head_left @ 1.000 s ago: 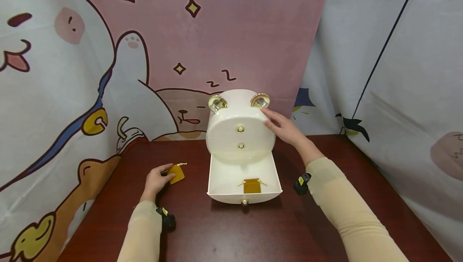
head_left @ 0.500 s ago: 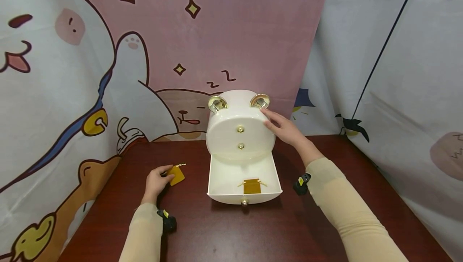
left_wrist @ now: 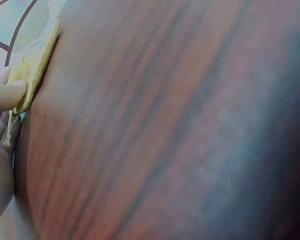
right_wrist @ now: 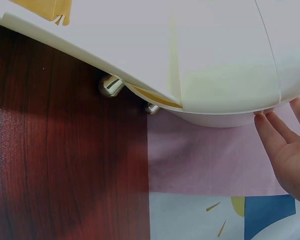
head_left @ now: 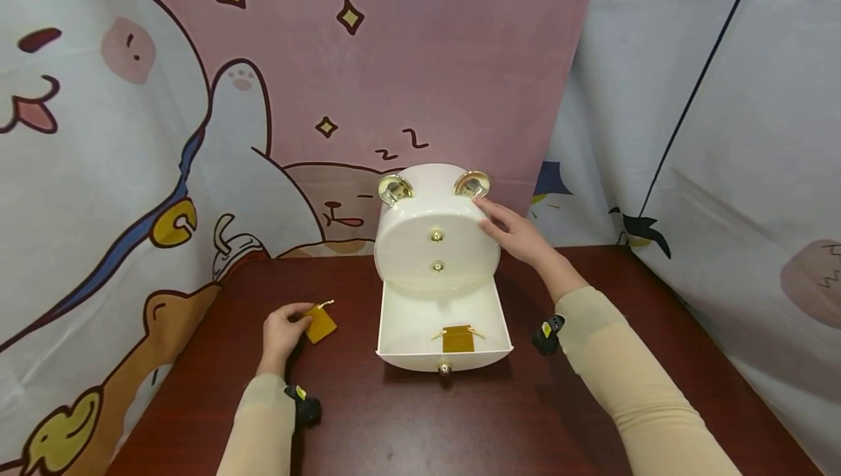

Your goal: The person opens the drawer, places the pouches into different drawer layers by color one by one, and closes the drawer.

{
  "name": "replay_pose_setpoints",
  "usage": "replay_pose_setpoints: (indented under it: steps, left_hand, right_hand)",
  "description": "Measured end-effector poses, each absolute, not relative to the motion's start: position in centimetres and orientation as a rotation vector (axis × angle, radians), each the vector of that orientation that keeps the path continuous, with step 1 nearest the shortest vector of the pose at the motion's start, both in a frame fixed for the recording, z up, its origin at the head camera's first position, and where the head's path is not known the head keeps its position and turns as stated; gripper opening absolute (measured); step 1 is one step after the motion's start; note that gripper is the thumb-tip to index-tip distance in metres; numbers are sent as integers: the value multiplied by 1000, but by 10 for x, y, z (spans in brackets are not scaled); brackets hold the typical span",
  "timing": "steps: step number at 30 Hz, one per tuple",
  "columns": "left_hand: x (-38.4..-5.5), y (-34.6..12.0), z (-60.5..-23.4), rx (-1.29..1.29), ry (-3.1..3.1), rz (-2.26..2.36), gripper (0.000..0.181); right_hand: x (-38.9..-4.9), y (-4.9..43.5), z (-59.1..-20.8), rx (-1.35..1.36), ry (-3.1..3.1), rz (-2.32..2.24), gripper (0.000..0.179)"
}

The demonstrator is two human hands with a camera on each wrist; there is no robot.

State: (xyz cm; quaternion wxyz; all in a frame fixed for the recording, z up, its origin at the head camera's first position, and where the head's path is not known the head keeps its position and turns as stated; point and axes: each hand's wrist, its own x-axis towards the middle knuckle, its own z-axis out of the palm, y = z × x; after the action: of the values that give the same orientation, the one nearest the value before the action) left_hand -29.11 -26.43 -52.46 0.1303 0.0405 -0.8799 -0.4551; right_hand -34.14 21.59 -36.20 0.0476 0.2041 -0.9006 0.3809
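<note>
At the left of the head view, my left hand [head_left: 281, 334] pinches a small mustard-yellow drawstring pouch [head_left: 321, 323] by thumb and fingers. In the left wrist view the thumb presses on the pouch [left_wrist: 37, 67], close over the tabletop. My right hand [head_left: 519, 231] rests with fairly straight fingers on the upper right side of a white rounded drawer box [head_left: 420, 242] with gold ears. The box's bottom drawer [head_left: 414, 315] is pulled out. Inside it, near the front, lies a second mustard pouch [head_left: 458, 339] with its cords spread to both sides.
The box stands on a dark red wooden table [head_left: 394, 425]. Two upper drawers are closed, with gold knobs [head_left: 436, 235]; another knob [head_left: 444, 368] sits on the open drawer's front. Behind hangs a cartoon-printed cloth [head_left: 447, 60], with more cloth at both sides.
My left hand has drawn the pouch slightly toward me, and the pouch has turned a little. My right hand, the box and the pouch in the drawer have stayed put.
</note>
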Motion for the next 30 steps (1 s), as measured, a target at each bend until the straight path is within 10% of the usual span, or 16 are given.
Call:
replay_pose_setpoints:
  steps: [30]
  left_hand:
    - [-291, -220, -463, -204, -2415, -1571, 19]
  right_hand:
    - [-342, 216, -362, 617, -2749, 1161, 60]
